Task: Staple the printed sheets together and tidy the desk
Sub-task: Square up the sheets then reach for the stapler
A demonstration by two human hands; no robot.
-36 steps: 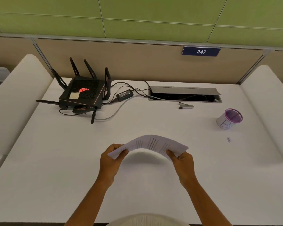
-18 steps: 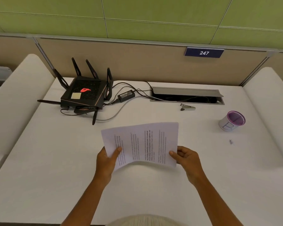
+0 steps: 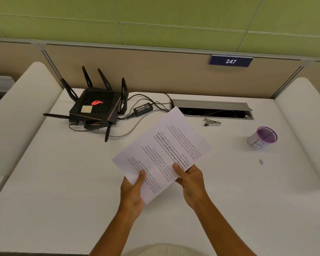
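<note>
The printed sheets are held above the middle of the white desk, turned at an angle with one corner pointing away from me. My left hand grips their near left edge, thumb on top. My right hand pinches the near right edge, thumb on the text. A small silver stapler lies on the desk beyond the sheets, in front of the cable slot.
A black router with antennas sits at the back left, its power brick and cables trailing to the open cable slot. A white cup with a purple rim stands at the right. A tiny dark scrap lies near it.
The sheets went from bowed flat between both hands to lifted face-up, then rotated clockwise to a diagonal. Both hands shifted closer together along the near edge.
</note>
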